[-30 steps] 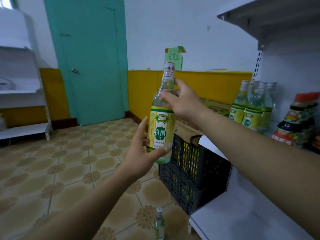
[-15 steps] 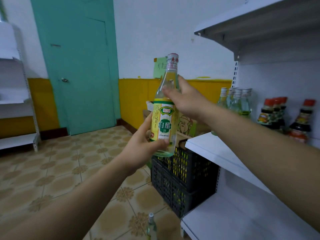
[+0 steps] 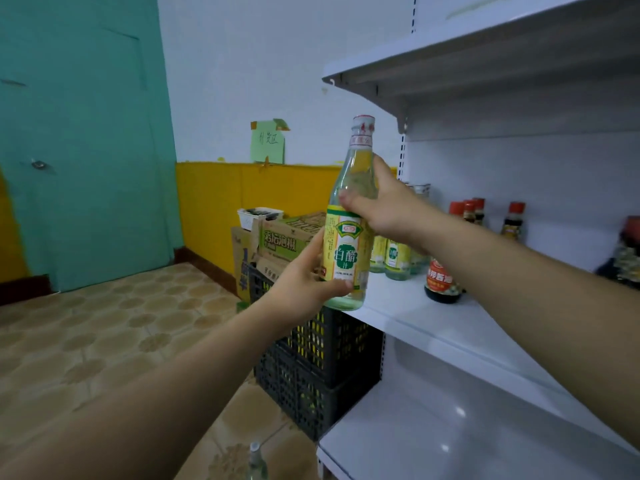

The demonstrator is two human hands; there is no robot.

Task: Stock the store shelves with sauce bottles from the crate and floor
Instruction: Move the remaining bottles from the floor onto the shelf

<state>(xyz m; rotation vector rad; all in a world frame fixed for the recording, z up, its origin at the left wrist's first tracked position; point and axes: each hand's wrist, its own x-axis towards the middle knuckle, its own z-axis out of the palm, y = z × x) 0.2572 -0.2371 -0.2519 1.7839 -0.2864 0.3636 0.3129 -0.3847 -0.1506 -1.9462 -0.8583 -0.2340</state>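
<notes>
Held bottle [image 3: 346, 244] nearer shelf [image 3: 450, 327], one floor bottle [image 3: 255, 462]

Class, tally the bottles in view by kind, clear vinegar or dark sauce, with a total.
Clear vinegar bottles: at least 4 (1 held bottle in left hand and right hand, 1 floor bottle, 2 or more on the shelf, partly hidden).
Dark sauce bottles: at least 4, by red caps; blurred edge ones uncounted.
Total: at least 8.

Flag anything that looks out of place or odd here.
One clear bottle stands alone on the floor tiles beside the lower shelf corner, where feet could knock it. The cardboard boxes are piled askew at the black crate. Nothing looks spilled.
</notes>
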